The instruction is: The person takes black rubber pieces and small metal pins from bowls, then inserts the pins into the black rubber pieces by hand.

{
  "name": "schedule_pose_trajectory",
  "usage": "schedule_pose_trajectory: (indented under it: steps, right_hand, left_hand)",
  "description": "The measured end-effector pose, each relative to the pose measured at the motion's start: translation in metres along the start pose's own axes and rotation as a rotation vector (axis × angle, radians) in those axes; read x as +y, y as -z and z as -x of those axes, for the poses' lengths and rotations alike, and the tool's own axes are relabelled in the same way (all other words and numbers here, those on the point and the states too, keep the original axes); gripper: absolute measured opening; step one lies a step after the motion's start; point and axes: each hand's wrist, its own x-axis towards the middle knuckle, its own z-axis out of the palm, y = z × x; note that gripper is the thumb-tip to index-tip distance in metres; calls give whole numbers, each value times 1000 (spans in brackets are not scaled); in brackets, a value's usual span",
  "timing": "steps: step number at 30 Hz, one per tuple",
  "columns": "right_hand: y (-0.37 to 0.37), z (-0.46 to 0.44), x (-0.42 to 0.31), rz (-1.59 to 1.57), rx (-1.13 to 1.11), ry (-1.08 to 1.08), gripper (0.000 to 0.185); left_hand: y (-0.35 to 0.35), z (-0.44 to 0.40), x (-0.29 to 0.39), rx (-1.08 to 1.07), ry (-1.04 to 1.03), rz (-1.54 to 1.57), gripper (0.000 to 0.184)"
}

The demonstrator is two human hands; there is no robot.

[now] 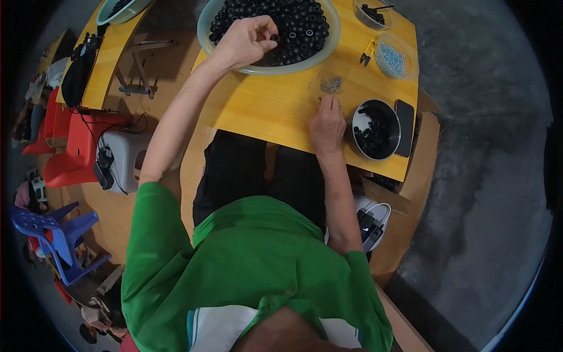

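Note:
My left hand (247, 44) is above a large pale-green basin (258, 71) heaped with black round pieces with holes (296, 38). Its thumb and fingers pinch one black round piece (274, 38). On the yellow table, my right hand (328, 123) rests with fingertips together beside a small scatter of tiny metallic pieces (331, 84). Whether anything is between those fingers is hidden. Just right of it stands a metal bowl (398, 144) with black parts (375, 138) inside.
At the table's right lie a dark phone (404, 126), a clear tub of light-blue beads (392, 60), yellow-handled snips (368, 53) and a clear bowl of black pieces (372, 16). A cardboard box (426, 144) borders the table. Red chairs (79, 149) and a blue chair (61, 232) stand left.

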Motion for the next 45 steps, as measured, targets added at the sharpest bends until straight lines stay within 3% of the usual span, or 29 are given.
schedule_pose_trajectory:
  steps: [2, 5, 7, 8, 10, 13, 19, 23, 33, 36, 38, 45]
  right_hand:
    - [8, 7, -3, -74, 26, -3, 11]
    - [24, 23, -11, -363, 42, -71, 14]
    - [38, 35, -19, -798, -52, -300, 14]
    - [48, 40, -26, -795, -54, -305, 14]
    - [69, 41, -43, -1074, -106, -390, 10]
    - [81, 46, -56, -1084, -108, -323, 12]
    - [86, 49, -75, -871, -82, -120, 13]
    - [85, 55, -78, -754, -44, -33, 14]
    - [91, 63, -83, -764, -101, -50, 16]
    - [95, 62, -83, -824, -112, -185, 17]
    - [97, 59, -81, -674, -65, 17, 17]
    - [106, 58, -81, -678, -92, 62, 16]
  left_hand:
    - [-1, 23, 2, 40, -21, 791, 16]
    - [-9, 71, 23, 5, 66, 1209, 22]
    - [-27, 98, 28, 16, 63, 1347, 23]
    - [-36, 111, 33, 31, 102, 1383, 25]
    - [-55, 131, 38, 30, 118, 1440, 25]
    - [-72, 152, 50, 7, 187, 1494, 25]
    - [-78, 170, 69, -60, 223, 1583, 21]
    - [-76, 179, 71, -72, 267, 1442, 21]
    - [-82, 188, 67, -66, 317, 1617, 18]
    - [-80, 189, 75, -22, 357, 1678, 19]
    - [-80, 192, 76, -13, 372, 1662, 19]
    - [-80, 200, 76, -49, 333, 1570, 19]
